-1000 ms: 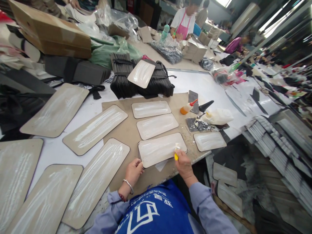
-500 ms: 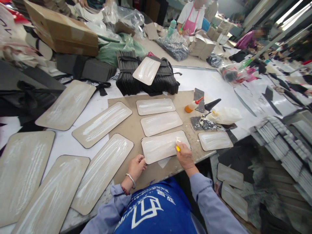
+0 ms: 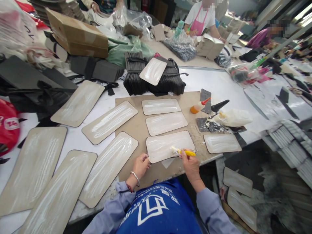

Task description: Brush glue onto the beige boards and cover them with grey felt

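My right hand point(image 3: 191, 167) grips a glue brush point(image 3: 187, 152) with a yellow handle. Its pale, glue-coated bristles touch a beige rounded panel point(image 3: 165, 149) at the front of the brown board. With curled fingers, my left hand point(image 3: 139, 165) pinches that panel's lower left corner. White streaks cover the panel, and edges of others show beneath it. Just behind lie two smaller coated panels point(image 3: 167, 123), one past the other. Left of my left hand is a long coated panel point(image 3: 109, 169). A short coated panel point(image 3: 222, 143) lies to the right of my right hand.
A squeeze bottle with orange liquid point(image 3: 198, 106) and a white glue bag point(image 3: 234, 117) are at the board's right. Behind stands a strapped stack of dark panels point(image 3: 131, 76). A cardboard box point(image 3: 80, 35) is back left. Co-workers point(image 3: 201, 18) work across the table.
The brush has swung flatter, its handle now pointing right, with the bristles a little farther left on the panel. My left hand stays at the corner. The whole view has shifted slightly.
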`<action>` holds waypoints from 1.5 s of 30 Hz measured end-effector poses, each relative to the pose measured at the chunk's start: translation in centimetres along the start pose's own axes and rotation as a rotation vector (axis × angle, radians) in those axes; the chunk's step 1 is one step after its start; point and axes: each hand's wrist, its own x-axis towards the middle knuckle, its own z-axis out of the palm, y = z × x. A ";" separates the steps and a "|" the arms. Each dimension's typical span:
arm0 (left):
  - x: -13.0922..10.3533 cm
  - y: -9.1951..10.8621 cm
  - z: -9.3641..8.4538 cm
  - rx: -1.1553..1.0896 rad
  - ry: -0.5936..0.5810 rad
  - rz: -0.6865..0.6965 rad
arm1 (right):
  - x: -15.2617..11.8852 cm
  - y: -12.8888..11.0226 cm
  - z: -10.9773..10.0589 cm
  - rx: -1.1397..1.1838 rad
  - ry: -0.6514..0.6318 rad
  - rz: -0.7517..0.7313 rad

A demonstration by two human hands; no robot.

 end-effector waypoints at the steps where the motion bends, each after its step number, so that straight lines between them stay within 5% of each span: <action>1: -0.1 0.1 0.0 0.007 0.000 0.001 | 0.2 0.3 -0.5 0.005 0.012 0.008; 5: -0.4 0.6 -0.2 0.077 0.016 -0.003 | 1.5 2.0 -1.8 0.141 -0.025 0.135; 8: -0.7 1.0 -0.3 0.119 -0.003 -0.007 | 4.1 4.1 -3.6 0.027 0.137 0.167; 11: -1.0 1.3 -0.2 0.149 -0.005 -0.003 | 6.4 5.8 -5.9 -0.035 0.253 0.149; 15: -1.3 1.2 0.0 0.149 0.025 0.003 | 6.9 6.4 -7.0 -0.110 0.238 0.008; 21: -1.7 1.3 0.3 0.134 0.050 0.039 | 6.0 4.2 -5.3 -0.068 0.139 -0.134; 27: -3.1 2.9 2.2 0.144 0.110 0.080 | 4.0 -0.2 -0.6 0.344 -0.066 -0.108; 31: -3.9 3.6 3.2 0.232 0.164 0.123 | 4.8 -0.1 1.1 0.389 -0.113 -0.091; 34: -4.4 3.9 3.4 0.280 0.227 0.125 | 6.7 2.0 -1.3 0.282 0.016 -0.086; 40: -7.3 7.5 5.2 0.246 0.200 0.143 | 6.0 5.3 -11.6 0.096 0.223 -0.134; 45: -10.5 12.4 7.9 0.206 0.051 0.165 | 1.2 6.8 -16.2 0.221 -0.123 -0.033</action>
